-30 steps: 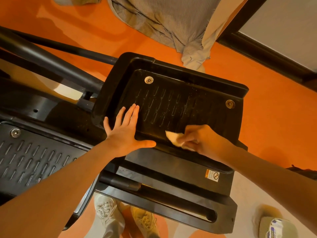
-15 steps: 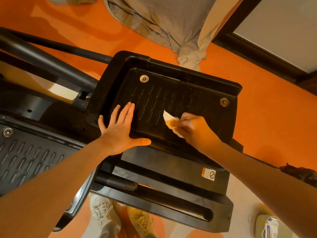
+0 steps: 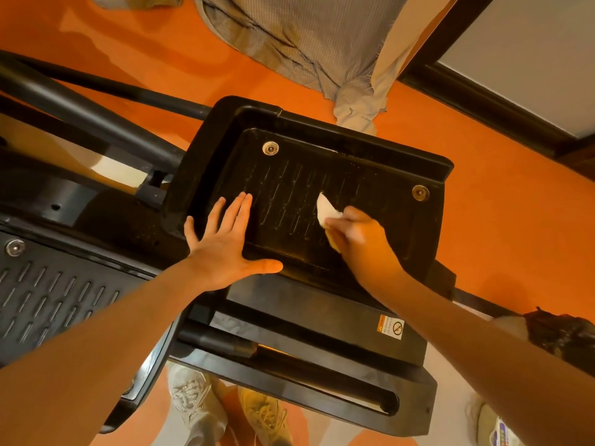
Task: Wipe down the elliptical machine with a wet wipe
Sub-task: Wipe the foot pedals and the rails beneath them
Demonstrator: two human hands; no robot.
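Observation:
The elliptical's black ribbed foot pedal (image 3: 383,156) fills the centre of the head view, with a raised rim and two metal bolts. My left hand (image 3: 225,243) lies flat and spread on the pedal's near-left corner, fingers over the ribs. My right hand (image 3: 360,243) is closed on a white wet wipe (image 3: 324,207), pressed onto the ribbed surface right of centre; the wipe's tip sticks out past my fingers. A second pedal (image 3: 48,294) sits at the lower left.
Black frame tubes (image 3: 80,114) run across the upper left. A grey cloth (image 3: 306,43) hangs at the top. A dark-framed panel (image 3: 515,59) is at the upper right. Shoes (image 3: 193,400) stand on the orange floor below the pedal's base bracket (image 3: 322,375).
My right hand has carried the wipe from the pedal's near edge up toward its middle. My left hand has stayed flat in the same spot on the pedal.

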